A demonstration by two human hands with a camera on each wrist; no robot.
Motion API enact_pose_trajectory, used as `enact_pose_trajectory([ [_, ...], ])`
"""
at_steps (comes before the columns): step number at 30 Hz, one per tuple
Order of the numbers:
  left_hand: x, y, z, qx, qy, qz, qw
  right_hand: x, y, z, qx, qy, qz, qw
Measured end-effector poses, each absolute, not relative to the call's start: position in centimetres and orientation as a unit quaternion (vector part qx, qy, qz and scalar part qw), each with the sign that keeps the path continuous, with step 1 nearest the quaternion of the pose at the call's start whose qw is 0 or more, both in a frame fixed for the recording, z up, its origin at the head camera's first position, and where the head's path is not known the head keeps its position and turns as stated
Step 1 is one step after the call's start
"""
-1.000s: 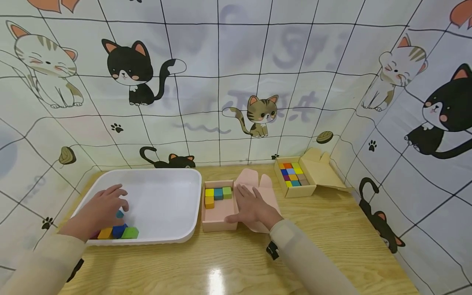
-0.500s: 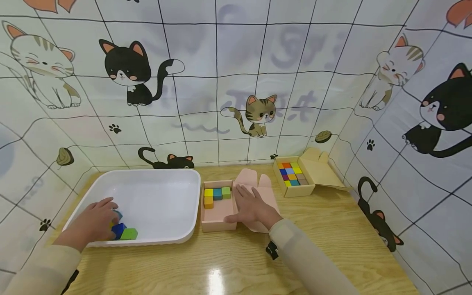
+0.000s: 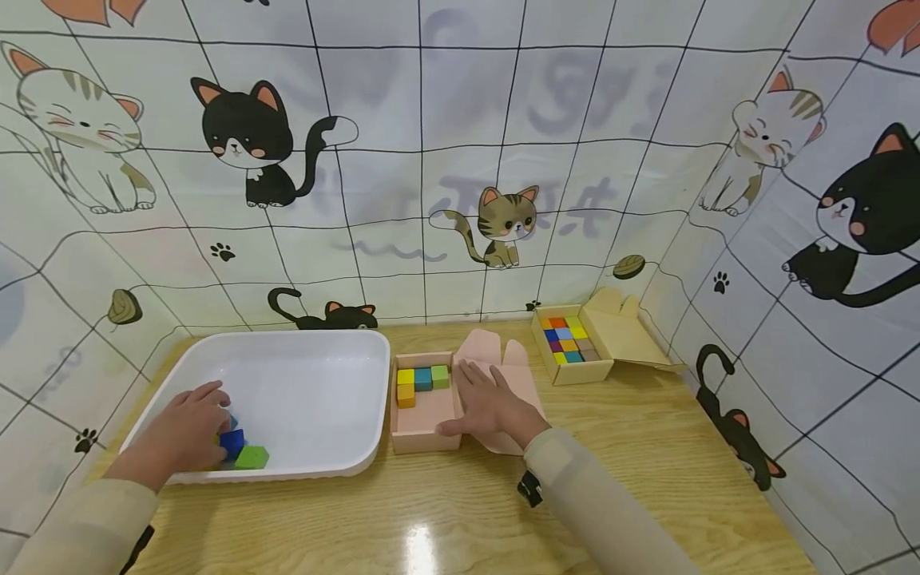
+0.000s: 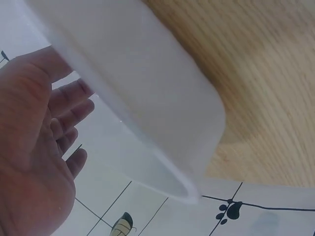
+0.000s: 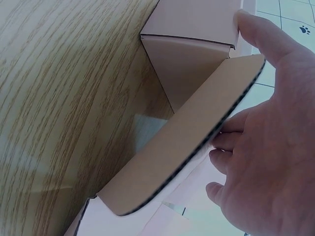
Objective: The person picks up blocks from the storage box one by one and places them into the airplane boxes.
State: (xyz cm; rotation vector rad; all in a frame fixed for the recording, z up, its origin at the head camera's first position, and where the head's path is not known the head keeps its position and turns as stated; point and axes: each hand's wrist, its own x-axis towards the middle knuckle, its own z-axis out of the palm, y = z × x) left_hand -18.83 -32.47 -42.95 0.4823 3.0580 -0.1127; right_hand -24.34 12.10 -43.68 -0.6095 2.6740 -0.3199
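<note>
Pink box: this shallow cardboard box point(image 3: 431, 421) sits on the wooden worktop point(image 3: 460, 515), its lid point(image 3: 527, 383) folded out to its right side.
Cubes in the pink box: a yellow cube point(image 3: 406, 376), a teal cube point(image 3: 422, 379) and a green cube point(image 3: 440, 376) line its far wall; an orange cube point(image 3: 406, 396) sits in front of the yellow one.
Right hand: at the pink box's right side, the hand point(image 3: 496, 406) lies over the lid, fingers extended, thumb at the box's edge; it grasps nothing.
White tray: the large plastic tray point(image 3: 316, 399) stands just left of the pink box.
Left hand: well left of the pink box, the hand point(image 3: 176, 431) reaches into the tray, fingers bent down; whether it holds a block I cannot tell.
Loose blocks: left of the pink box, a blue block point(image 3: 231, 444) and a green block point(image 3: 252, 458) show beside the left hand, which hides others.
Cream box: beyond the pink box to its right, this box point(image 3: 585, 373) holds packed multicoloured blocks, its lid folded out.
In the way: the tray wall and the pink box's lid block the wrist views of some fingertips.
Backdrop: cat-printed cloth point(image 3: 388, 188) rises behind the pink box.
</note>
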Motion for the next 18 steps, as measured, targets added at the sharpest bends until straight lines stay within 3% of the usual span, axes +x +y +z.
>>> enact_pose_trajectory([
  [18,-22.2,-28.5,-38.0,0.150,0.988,-0.002,-0.020,-24.1,11.8,-43.4,-0.208,0.953,-0.109,0.193],
])
